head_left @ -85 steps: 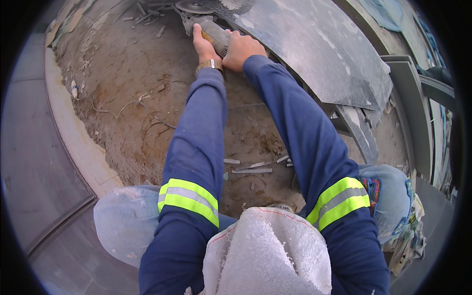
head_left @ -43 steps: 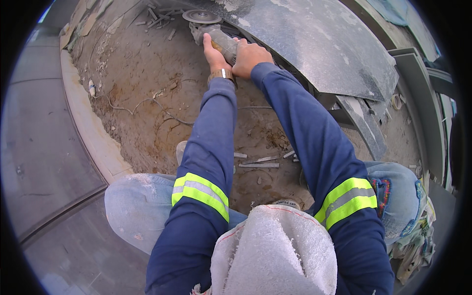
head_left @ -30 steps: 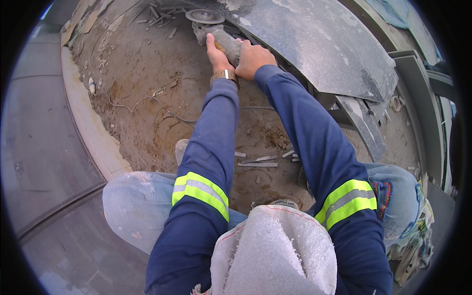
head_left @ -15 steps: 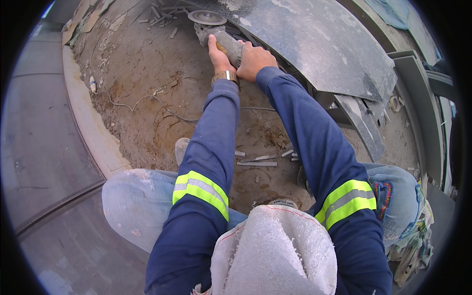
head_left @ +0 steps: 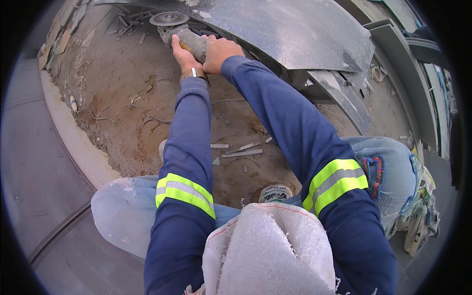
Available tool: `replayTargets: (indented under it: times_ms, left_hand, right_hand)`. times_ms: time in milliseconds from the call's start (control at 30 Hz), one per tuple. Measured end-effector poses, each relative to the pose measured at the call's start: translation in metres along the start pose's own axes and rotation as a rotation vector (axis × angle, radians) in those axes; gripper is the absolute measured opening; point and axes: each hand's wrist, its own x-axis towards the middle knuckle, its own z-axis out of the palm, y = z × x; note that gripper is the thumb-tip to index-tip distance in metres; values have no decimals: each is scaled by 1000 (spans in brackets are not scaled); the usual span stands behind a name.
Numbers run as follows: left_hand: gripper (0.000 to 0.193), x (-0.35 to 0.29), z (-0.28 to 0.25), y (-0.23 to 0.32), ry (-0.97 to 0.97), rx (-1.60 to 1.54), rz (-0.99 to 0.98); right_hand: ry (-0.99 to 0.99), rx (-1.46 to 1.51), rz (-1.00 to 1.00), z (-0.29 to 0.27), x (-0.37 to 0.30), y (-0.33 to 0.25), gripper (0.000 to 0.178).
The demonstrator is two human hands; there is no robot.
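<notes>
Both my arms reach far forward around an angle grinder (head_left: 192,43), dusty grey with a worn yellowish patch. My left hand (head_left: 185,55) supports its body from the left and below, thumb up along the side. My right hand (head_left: 221,52) wraps round its rear end. At the front of the tool, the round cutting disc (head_left: 168,18) lies nearly flat at the near edge of a large grey stone slab (head_left: 295,34). Whether the disc touches the slab, I cannot tell.
Offcut strips (head_left: 129,22) lie beyond the grinder at the far left. A cable (head_left: 142,112) runs over the dirt floor. More strips (head_left: 243,151) and a tin (head_left: 276,192) lie between my knees. Narrow slab pieces (head_left: 344,98) lean at the right, near upright panels (head_left: 405,69).
The view has shifted, so the grinder, slab and my hands appear further left and slightly higher. My grip on the grinder is the same. More of the tin shows now.
</notes>
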Motion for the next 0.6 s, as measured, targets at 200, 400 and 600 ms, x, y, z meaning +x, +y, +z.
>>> replayTargets:
  times_ms: [200,400,600]
  left_hand:
    - [59,5,1,1,-3,32,17]
    - [61,12,-3,5,-12,20,33]
    - [62,14,-1,6,-38,-53,-2]
  right_hand:
    - [21,27,-12,-1,2,3,75]
    - [0,11,-2,-4,4,-4,75]
    - [-49,2,33,-9,7,-8,75]
